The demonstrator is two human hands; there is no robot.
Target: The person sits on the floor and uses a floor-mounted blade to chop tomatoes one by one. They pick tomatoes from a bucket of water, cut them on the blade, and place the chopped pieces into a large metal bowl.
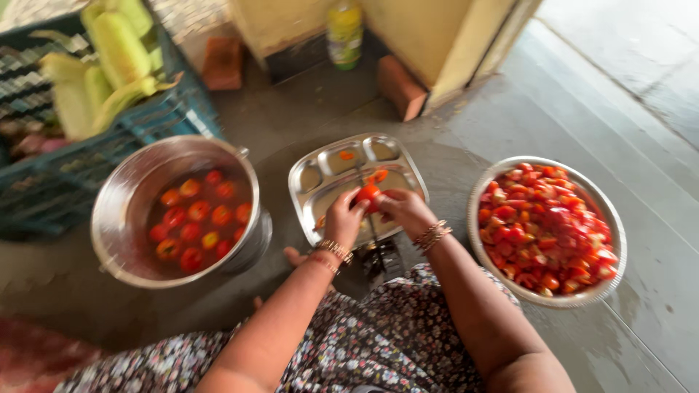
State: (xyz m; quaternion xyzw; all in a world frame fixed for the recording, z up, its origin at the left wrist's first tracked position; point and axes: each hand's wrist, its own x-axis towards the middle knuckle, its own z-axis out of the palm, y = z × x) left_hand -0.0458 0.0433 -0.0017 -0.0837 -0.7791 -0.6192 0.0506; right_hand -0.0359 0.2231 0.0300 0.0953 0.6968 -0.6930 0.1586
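There is only 1 view. The camera sits on the person's head and looks down and forward at the floor. It is close, about an arm's reach above the steel tray [320,175] in the middle. The big pot [120,218] is left of the tray, the wide bowl [615,233] is right of it, and the blue crate [182,109] is past it, up left.

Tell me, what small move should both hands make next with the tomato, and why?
Probably push the tomato down onto the upright blade. The left hand and right hand hold it together over the compartment tray, with cut pieces already filling the bowl.
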